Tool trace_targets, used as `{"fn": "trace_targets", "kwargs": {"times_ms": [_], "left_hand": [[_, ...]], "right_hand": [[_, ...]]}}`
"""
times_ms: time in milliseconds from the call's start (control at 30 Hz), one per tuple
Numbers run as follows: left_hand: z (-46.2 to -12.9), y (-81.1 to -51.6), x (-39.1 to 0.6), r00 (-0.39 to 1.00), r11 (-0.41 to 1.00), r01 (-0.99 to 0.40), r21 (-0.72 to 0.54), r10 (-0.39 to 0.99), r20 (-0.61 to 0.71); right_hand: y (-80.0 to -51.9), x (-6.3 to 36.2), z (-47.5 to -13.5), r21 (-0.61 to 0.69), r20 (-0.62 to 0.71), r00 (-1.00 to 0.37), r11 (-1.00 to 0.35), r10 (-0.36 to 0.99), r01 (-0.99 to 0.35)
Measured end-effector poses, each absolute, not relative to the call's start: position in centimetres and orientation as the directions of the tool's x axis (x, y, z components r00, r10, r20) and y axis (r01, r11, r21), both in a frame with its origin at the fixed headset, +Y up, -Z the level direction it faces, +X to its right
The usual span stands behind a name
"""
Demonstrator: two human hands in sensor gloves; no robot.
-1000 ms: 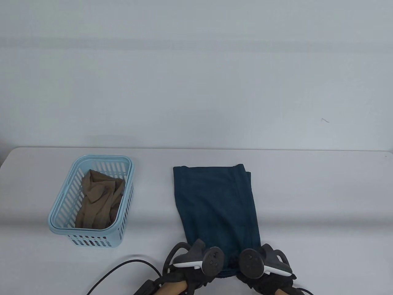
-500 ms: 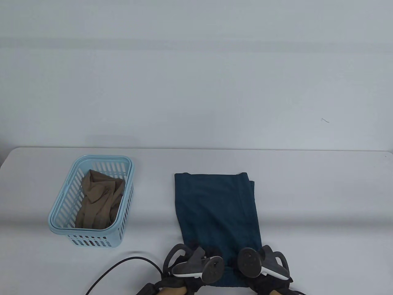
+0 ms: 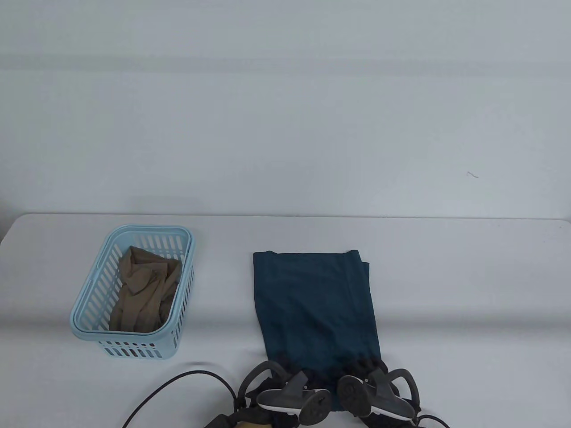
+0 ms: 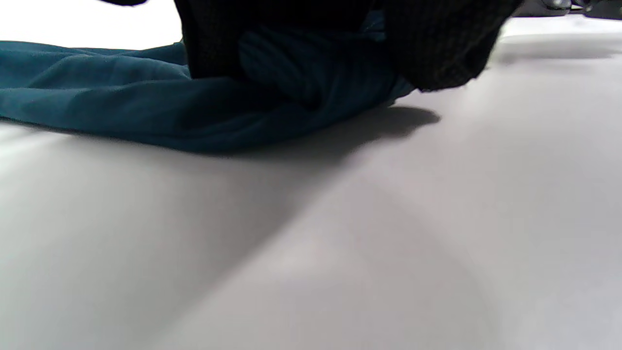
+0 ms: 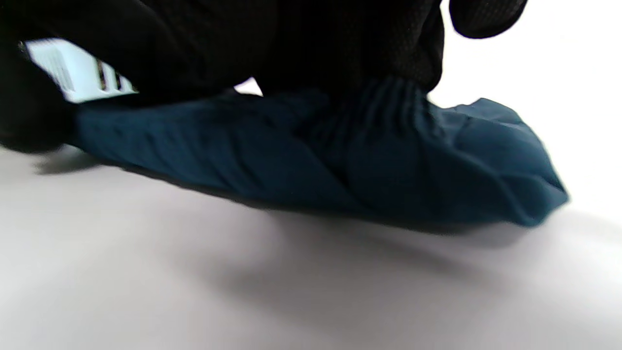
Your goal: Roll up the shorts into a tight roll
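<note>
The dark teal shorts (image 3: 314,303) lie folded lengthwise on the white table (image 3: 446,290), running from the middle toward the near edge. Both gloved hands sit on the near end. My left hand (image 3: 285,383) grips the left side of that end; the left wrist view shows its fingers (image 4: 437,43) curled over a small fold of the shorts (image 4: 204,112). My right hand (image 3: 370,379) grips the right side; the right wrist view shows its fingers (image 5: 340,43) pressing on the bunched, turned-over edge of the shorts (image 5: 398,170).
A light blue slotted basket (image 3: 84,312) holding a tan garment (image 3: 142,290) stands at the left. A black cable (image 3: 178,383) loops along the near edge left of my left hand. A grey wall rises behind the table's far edge.
Both hands have drawn back toward the near edge and tipped forward. The shorts slid slightly toward me, and their near end is now bunched under the fingers.
</note>
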State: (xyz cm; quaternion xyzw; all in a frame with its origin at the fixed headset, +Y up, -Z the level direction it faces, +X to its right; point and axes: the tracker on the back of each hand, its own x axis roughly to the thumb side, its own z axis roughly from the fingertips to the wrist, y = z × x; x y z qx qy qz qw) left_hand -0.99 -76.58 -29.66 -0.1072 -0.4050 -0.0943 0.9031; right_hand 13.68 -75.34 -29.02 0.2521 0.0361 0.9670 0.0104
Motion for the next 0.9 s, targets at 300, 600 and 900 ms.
{"fn": "trace_targets", "kwargs": {"times_ms": [300,600,900], "left_hand": [[-30.7,-76.5,-1.5,0.708,0.949,0.179,-0.259,0.058,0.704],[-32.3,-75.5,-2.7,0.756,0.932,0.026,-0.361,0.218,0.617],[-32.1,-75.8,-2.4,0.758,0.942,0.007,-0.335,0.214,0.616]], "right_hand": [[-76.4,13.5,-29.3,0.214,0.505,-0.863,-0.968,-0.004,0.129],[-76.0,15.1,-30.8,0.377,0.386,-0.882,-0.919,0.272,-0.118],[-76.5,15.5,-31.4,0.384,0.317,-0.888,-0.901,0.332,-0.2]]}}
